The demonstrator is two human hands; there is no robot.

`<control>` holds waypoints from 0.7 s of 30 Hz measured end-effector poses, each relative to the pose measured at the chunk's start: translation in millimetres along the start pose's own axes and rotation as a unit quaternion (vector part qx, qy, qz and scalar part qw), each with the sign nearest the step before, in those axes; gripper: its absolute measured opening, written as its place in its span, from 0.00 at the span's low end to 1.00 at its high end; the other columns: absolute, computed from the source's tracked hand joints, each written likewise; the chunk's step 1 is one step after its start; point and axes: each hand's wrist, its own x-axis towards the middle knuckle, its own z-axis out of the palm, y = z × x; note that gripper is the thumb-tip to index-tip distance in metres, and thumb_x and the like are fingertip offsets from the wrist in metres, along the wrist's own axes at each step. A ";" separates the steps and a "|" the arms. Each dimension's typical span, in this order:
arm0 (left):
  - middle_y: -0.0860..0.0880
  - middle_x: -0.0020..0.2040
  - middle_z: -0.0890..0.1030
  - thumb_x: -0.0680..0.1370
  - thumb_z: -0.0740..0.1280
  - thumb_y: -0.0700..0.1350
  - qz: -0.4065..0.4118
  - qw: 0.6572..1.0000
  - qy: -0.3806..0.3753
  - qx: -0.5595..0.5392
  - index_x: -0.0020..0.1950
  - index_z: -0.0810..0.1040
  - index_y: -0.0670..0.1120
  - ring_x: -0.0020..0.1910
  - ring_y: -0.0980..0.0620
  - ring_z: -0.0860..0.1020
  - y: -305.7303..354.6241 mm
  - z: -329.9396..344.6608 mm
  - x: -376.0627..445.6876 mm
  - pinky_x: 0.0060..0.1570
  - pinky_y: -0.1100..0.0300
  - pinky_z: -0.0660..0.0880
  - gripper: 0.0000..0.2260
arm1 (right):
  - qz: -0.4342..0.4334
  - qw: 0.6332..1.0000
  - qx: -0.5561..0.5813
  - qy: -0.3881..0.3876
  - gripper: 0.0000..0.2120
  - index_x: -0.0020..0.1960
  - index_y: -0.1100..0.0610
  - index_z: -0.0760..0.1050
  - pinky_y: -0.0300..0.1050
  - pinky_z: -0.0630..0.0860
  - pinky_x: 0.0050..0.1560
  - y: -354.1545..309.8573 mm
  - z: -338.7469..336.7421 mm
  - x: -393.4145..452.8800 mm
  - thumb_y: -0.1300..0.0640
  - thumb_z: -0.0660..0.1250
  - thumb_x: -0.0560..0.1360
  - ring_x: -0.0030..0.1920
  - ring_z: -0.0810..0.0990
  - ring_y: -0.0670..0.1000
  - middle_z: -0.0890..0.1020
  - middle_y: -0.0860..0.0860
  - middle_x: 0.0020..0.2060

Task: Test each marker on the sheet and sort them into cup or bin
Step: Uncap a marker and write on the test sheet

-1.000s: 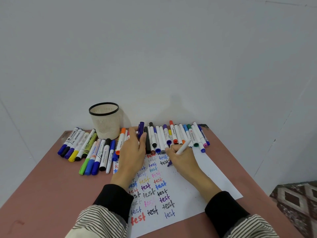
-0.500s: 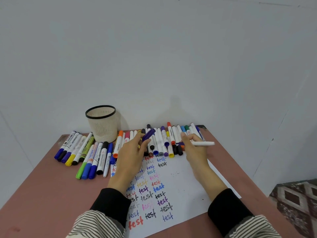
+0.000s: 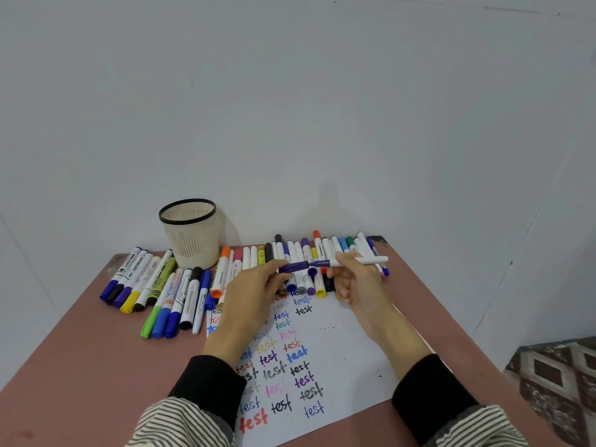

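Note:
My right hand (image 3: pixel 356 280) holds a white marker (image 3: pixel 367 260) with a purple tip level above the row of markers. My left hand (image 3: pixel 254 295) pinches its purple cap (image 3: pixel 293 266), whose mouth meets the marker's tip. Below both hands lies the white sheet (image 3: pixel 342 356), covered with the word "test" in many colours. A cream mesh cup (image 3: pixel 190 233) with a black rim stands at the back left of the table.
A row of several markers (image 3: pixel 309 262) lies along the sheet's far edge. Another group of thicker markers (image 3: pixel 161 288) lies left of the sheet, in front of the cup. The brown table (image 3: pixel 80 366) ends against a white wall. A patterned floor shows at the lower right.
The right hand lifted the marker off the sheet and turned it level. The left hand brought the purple cap across until it met the marker's tip.

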 end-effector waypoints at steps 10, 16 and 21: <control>0.58 0.45 0.79 0.80 0.63 0.48 0.041 0.999 -0.013 -0.013 0.64 0.78 0.50 0.41 0.60 0.76 7.0 -0.4 -0.3 0.44 0.73 0.69 0.13 | -0.104 0.985 -0.108 0.084 0.24 0.58 0.52 0.69 0.31 0.73 0.33 5.0 5.4 -2.6 0.58 0.78 0.68 0.42 0.77 0.43 0.77 0.47 0.44; 0.57 0.45 0.80 0.80 0.63 0.50 0.036 0.999 -0.013 -0.039 0.63 0.79 0.51 0.39 0.59 0.77 6.6 1.4 0.8 0.45 0.65 0.76 0.13 | -0.332 0.822 -0.436 0.152 0.16 0.57 0.45 0.78 0.50 0.64 0.65 18.2 -6.8 7.5 0.46 0.74 0.71 0.65 0.66 0.49 0.72 0.46 0.62; 0.57 0.45 0.81 0.81 0.63 0.47 0.006 0.997 -0.019 -0.075 0.67 0.76 0.52 0.36 0.59 0.77 7.3 2.9 -1.3 0.45 0.63 0.77 0.15 | -0.404 0.708 -0.578 0.033 0.07 0.50 0.57 0.80 0.48 0.75 0.56 24.1 -10.6 5.8 0.57 0.63 0.80 0.50 0.79 0.53 0.81 0.53 0.46</control>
